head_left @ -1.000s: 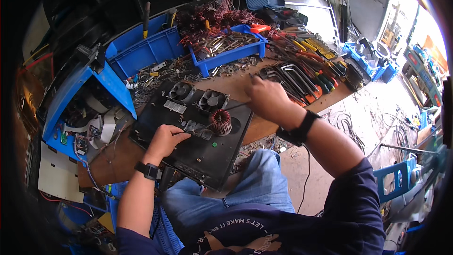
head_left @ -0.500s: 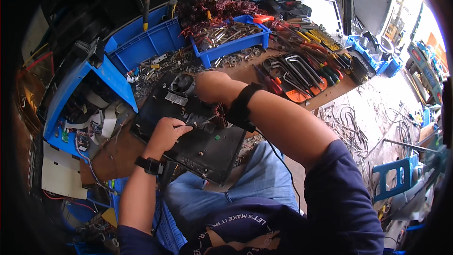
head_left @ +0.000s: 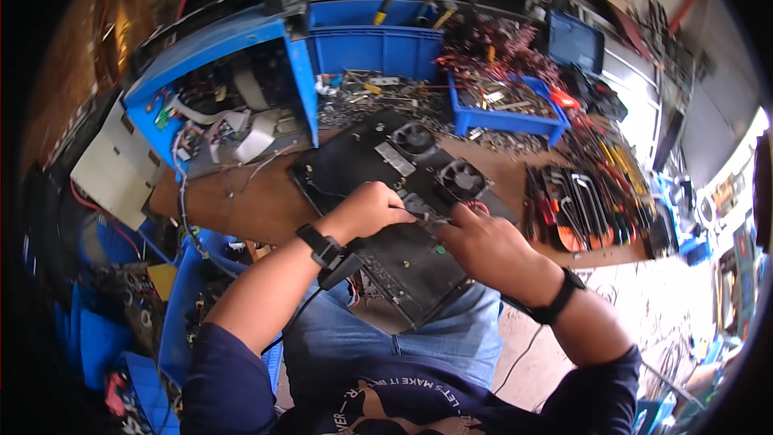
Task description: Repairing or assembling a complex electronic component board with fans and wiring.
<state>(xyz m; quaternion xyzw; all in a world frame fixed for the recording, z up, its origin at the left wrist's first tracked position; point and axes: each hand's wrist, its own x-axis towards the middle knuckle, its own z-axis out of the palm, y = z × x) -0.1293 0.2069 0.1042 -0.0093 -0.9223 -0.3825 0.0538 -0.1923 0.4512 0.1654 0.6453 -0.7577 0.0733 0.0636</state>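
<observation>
A black metal panel lies at the bench edge over my lap, carrying two small fans, a pale ribbed strip and a red copper-wound coil, mostly covered by my right hand. My left hand is closed, finger and thumb pinching a thin dark wire over the panel's middle. My right hand is closed just right of it, fingertips at a small metallic piece near the wire's end; what exactly it holds is hidden.
An open blue casing with electronics stands back left. Blue bins and a tray of metal parts line the back amid loose hardware. Hex keys and screwdrivers lie right; blue crates sit below left; a cable hangs by my right leg.
My view has swung left. My right hand swept across the coil and has come down beside my left hand, which stays pinched over the panel's middle.
</observation>
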